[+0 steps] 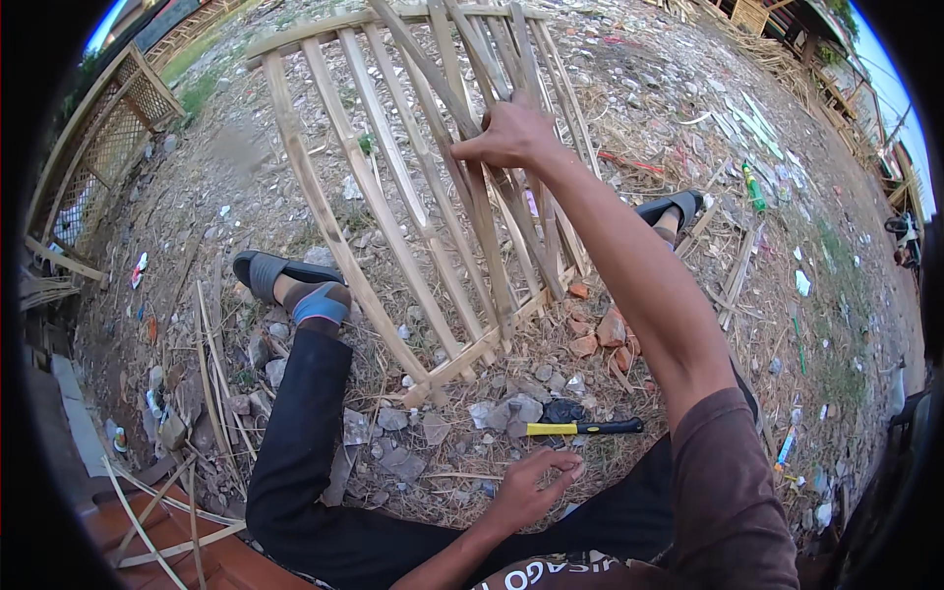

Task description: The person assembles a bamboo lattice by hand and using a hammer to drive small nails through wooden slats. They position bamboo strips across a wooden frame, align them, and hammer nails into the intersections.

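A frame of long bamboo slats (339, 147) lies on the ground between my legs, its crosspieces at the far and near ends. Several loose slats (492, 241) rest slantwise on its right half. My right hand (506, 136) reaches over the frame and grips some of these slats, thumb to the left; the fingers are partly hidden. Low over my lap, my left hand (536, 487) is curled with thumb and forefinger brought together. Whatever is in that pinch is too small to make out. Just beyond it lies a hammer (582, 429) with a yellow and black handle.
Broken bricks (612, 329) and stones lie by the frame's near right corner. My sandalled feet (280, 275) flank the frame. Thin bamboo strips (211, 364) lie at left, near a lattice panel (103, 147). A green bottle (754, 187) lies on the littered ground at right.
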`<action>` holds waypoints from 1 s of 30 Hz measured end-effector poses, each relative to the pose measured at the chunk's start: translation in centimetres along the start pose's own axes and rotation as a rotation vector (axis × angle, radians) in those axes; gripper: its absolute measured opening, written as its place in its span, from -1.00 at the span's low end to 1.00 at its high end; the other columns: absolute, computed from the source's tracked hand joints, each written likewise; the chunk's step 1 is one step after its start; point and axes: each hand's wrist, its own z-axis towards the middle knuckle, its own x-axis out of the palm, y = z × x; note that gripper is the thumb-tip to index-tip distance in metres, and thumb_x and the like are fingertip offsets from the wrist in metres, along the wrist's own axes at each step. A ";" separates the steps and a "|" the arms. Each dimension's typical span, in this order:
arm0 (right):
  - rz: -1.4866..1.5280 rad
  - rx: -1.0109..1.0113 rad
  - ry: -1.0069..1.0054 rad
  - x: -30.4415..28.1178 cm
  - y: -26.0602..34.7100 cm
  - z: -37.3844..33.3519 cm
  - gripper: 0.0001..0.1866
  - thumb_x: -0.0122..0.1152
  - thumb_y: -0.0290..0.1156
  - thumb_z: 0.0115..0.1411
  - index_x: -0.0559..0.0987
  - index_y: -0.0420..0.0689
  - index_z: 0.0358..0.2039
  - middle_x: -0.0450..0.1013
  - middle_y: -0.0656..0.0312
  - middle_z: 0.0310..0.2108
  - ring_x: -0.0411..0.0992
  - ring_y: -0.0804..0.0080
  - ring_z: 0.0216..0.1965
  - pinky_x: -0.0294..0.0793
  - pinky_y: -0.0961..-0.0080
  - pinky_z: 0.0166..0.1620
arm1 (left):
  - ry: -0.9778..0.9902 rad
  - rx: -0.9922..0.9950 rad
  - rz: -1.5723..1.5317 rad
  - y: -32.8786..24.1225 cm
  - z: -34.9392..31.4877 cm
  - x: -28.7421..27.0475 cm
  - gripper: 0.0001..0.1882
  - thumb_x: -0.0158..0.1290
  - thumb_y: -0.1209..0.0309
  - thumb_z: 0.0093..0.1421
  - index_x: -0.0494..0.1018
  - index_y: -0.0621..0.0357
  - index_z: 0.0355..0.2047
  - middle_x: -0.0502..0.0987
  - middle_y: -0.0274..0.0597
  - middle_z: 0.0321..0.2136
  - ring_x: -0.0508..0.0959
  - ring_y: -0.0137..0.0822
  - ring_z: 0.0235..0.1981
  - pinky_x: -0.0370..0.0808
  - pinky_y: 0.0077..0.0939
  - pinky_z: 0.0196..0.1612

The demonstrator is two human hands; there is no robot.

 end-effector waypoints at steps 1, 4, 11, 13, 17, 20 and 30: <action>-0.022 -0.086 -0.008 -1.2 0.2 -0.5 -0.15 0.38 0.31 -0.21 0.68 -0.20 -0.11 0.22 -0.23 0.19 0.27 -0.21 0.21 0.07 -0.21 0.29 | 0.010 0.025 0.004 -0.3 -0.2 0.3 -0.81 0.26 0.49 0.17 0.59 0.23 -0.20 0.64 -0.10 -0.25 0.64 -0.26 -0.18 0.53 -0.39 -0.07; -0.178 -0.329 -0.151 -4.1 1.5 -3.0 -0.16 0.40 0.23 -0.25 0.65 -0.16 -0.06 0.12 -0.25 0.26 0.25 -0.16 0.22 0.11 -0.08 0.26 | 0.046 0.070 0.031 -1.0 -0.7 0.8 -0.81 0.24 0.45 0.19 0.59 0.21 -0.18 0.64 -0.10 -0.24 0.64 -0.22 -0.18 0.52 -0.36 -0.05; -0.452 -0.982 -0.330 -6.7 0.6 -6.2 -0.25 0.57 -0.10 -0.39 0.64 0.00 -0.05 0.10 -0.08 0.34 0.16 0.00 0.31 0.18 0.06 0.24 | 0.194 0.128 0.114 -1.2 -1.7 3.0 -0.83 0.22 0.44 0.21 0.58 0.20 -0.19 0.63 -0.14 -0.26 0.62 -0.22 -0.21 0.51 -0.35 -0.09; -0.592 -1.062 -0.251 -7.0 1.5 -7.5 -0.24 0.59 -0.14 -0.43 0.64 0.01 -0.06 0.11 -0.04 0.35 0.15 0.05 0.33 0.17 0.07 0.27 | 0.245 0.160 0.137 -1.1 -2.6 3.6 -0.84 0.21 0.45 0.22 0.58 0.19 -0.20 0.62 -0.16 -0.29 0.61 -0.21 -0.24 0.50 -0.34 -0.12; -0.668 -1.280 -0.083 -6.5 1.1 -8.4 -0.34 0.61 -0.25 -0.50 0.69 0.07 -0.20 0.06 0.23 0.42 0.10 0.18 0.38 0.12 0.03 0.36 | 0.338 0.180 0.092 -1.3 -3.5 4.9 -0.86 0.20 0.46 0.22 0.58 0.17 -0.21 0.60 -0.19 -0.35 0.59 -0.19 -0.29 0.48 -0.31 -0.17; -0.843 -1.400 -0.013 -4.0 0.5 -8.9 -0.59 0.54 -0.22 -0.30 0.71 0.15 -0.31 0.04 0.38 0.43 0.06 0.27 0.40 0.14 0.02 0.35 | 0.360 0.188 0.045 -1.5 -3.8 5.3 -0.86 0.20 0.47 0.21 0.58 0.16 -0.22 0.59 -0.20 -0.37 0.58 -0.19 -0.32 0.47 -0.29 -0.19; -0.898 -1.526 0.462 6.3 -2.2 -9.7 -0.62 0.49 -0.29 -0.13 0.68 0.21 -0.21 -0.01 0.40 0.44 -0.02 0.37 0.45 0.08 -0.03 0.39 | 0.229 0.194 0.084 -0.4 -2.6 3.9 -0.86 0.20 0.45 0.21 0.58 0.16 -0.22 0.59 -0.18 -0.37 0.59 -0.15 -0.30 0.48 -0.29 -0.19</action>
